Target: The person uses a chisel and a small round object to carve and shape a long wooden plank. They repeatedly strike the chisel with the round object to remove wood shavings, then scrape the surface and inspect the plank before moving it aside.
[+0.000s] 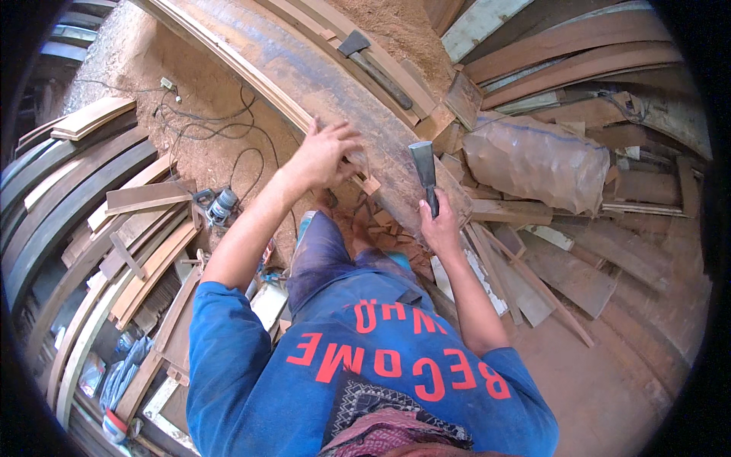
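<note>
My left hand [327, 152] has its fingers spread and curved above the end of pale thin wooden strips [251, 80] along the edge of a long dusty plank workbench [304, 72]; what lies just under the fingers is partly hidden. A small wood block [371, 185] sits below them. My right hand [438, 221] grips a wide-bladed chisel [426, 175] by its dark handle, blade pointing away from me, at the bench's right end. Farther up, an axe [377, 72] lies on wooden boards.
Curved planks [99, 190] are stacked at left. A power tool [222, 206] with tangled cords rests on sawdust. A plastic-wrapped bundle [537, 164], boards [567, 274] and curved timbers [579, 53] fill the right. Wood scraps surround my legs.
</note>
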### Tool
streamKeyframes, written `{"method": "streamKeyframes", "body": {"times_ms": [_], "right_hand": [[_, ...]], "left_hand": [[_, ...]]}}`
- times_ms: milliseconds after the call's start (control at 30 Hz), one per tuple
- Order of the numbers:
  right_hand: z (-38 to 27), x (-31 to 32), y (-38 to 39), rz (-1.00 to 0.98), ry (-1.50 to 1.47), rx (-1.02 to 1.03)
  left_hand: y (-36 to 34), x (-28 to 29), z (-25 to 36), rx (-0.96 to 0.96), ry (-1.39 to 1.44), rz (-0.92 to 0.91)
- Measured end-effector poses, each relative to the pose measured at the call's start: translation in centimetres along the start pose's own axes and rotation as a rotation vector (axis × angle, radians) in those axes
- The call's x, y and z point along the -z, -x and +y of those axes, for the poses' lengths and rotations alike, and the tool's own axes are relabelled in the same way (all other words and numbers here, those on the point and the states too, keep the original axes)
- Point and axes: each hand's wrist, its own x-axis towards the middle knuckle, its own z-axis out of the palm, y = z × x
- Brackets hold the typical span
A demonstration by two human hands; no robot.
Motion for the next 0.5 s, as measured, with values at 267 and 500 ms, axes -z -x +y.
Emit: {"method": "streamKeyframes", "body": {"times_ms": [267, 500], "right_hand": [[0.2, -0.7, 2.2, -0.042, -0.039, -0.115], [-2.0, 1.7, 2.7, -0.133, 0.05, 0.063]], "left_hand": [[0.1, -5.3, 2.7, 0.027, 0.131, 0.077], [-0.7, 2.2, -10.3, 0.73, 0.317, 1.141]]}}
